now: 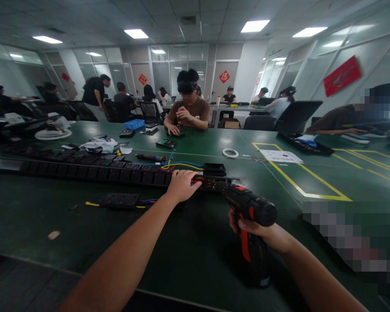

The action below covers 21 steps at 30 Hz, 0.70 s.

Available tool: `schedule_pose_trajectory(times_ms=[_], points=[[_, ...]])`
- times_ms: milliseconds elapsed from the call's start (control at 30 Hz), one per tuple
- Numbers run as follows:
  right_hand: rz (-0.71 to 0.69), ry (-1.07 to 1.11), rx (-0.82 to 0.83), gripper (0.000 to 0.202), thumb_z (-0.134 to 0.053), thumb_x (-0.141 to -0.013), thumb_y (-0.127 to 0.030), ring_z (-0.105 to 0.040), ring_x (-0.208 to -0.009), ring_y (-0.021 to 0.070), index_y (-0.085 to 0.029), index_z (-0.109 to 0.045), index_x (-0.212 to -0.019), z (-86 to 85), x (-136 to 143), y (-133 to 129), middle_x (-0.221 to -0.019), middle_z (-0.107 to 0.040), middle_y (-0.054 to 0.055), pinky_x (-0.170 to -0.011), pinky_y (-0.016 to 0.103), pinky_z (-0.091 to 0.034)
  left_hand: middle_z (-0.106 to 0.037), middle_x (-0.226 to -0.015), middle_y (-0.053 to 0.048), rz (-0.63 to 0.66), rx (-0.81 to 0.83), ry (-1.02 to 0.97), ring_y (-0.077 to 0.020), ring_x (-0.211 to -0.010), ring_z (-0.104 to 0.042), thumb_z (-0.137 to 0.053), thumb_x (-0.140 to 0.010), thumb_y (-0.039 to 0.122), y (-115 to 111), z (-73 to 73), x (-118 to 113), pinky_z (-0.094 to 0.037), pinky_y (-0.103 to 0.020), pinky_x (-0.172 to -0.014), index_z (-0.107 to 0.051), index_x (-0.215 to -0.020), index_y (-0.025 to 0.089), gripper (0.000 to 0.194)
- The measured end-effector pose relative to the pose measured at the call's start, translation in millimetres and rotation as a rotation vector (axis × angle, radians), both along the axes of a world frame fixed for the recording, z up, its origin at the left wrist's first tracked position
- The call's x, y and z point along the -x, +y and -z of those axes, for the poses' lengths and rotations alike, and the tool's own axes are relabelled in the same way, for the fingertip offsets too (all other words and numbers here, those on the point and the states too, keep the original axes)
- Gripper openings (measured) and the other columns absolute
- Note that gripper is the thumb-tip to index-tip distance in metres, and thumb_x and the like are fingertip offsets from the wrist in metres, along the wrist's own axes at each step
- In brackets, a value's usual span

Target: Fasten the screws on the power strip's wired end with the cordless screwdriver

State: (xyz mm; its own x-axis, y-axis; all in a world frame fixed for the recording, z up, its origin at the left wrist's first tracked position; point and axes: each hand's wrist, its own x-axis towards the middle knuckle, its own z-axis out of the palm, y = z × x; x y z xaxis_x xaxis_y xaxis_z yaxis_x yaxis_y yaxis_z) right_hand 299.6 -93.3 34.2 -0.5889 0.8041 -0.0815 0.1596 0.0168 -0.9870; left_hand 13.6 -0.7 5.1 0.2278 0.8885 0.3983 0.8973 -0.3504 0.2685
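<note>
In the head view a long black power strip [117,174] lies across the table. Its right end shows bare brass-coloured parts and coloured wires. My left hand [182,185] is curled over the strip near that end, thumb pointing right; the fingertips on the far side are hidden. My right hand [251,227] is closed round the grip of a black and orange cordless drill [247,201]. The drill's nose points left at the strip's open end; whether its bit touches anything is unclear. A short black socket piece [120,200] with wires lies just in front of the strip.
Behind the strip lie a dark cylindrical tool [151,157], a black end housing [214,168] and a white tape roll [230,153]. Across the table sits a co-worker [188,110] holding a screwdriver. A black tray [305,143] stands at the right, beyond yellow floor-style tape [325,198].
</note>
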Motion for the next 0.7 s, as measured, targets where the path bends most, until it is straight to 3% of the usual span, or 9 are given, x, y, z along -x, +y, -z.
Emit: schedule_pose_trajectory(times_ms=[100,233,700], points=[[-0.027,-0.005,-0.009,0.05,-0.08,-0.077,-0.064,-0.06,-0.079,0.0222,-0.019,-0.069,-0.093,2.9,-2.3,3.7,-0.086,-0.064,0.005,-0.075,0.036,-0.049,-0.066,-0.141,-0.004,-0.01,0.004,-0.011,-0.0269,-0.132,-0.056,-0.045,-0.102,0.038,-0.7,-1.1,-0.7,-0.03,-0.052,-0.117,-0.065,-0.133,0.027,0.038],[-0.018,0.001,0.006,0.051,-0.082,-0.075,-0.064,-0.06,-0.078,0.022,-0.018,-0.069,-0.094,7.6,-3.6,5.9,-0.085,-0.064,0.005,-0.074,0.036,-0.05,-0.064,-0.144,-0.005,-0.011,0.019,0.025,-0.0278,-0.134,-0.054,-0.057,-0.09,0.027,-2.0,-1.4,-0.6,-0.029,-0.049,-0.119,-0.062,-0.139,0.026,0.049],[0.02,0.023,0.008,0.052,-0.084,-0.073,-0.062,-0.06,-0.078,0.0213,-0.018,-0.07,-0.096,10.3,-4.0,5.9,-0.087,-0.064,0.004,-0.073,0.036,-0.049,-0.065,-0.143,-0.005,-0.003,-0.01,0.024,-0.0287,-0.133,-0.055,-0.059,-0.088,0.03,1.8,4.4,0.4,-0.03,-0.05,-0.119,-0.062,-0.138,0.025,0.05]])
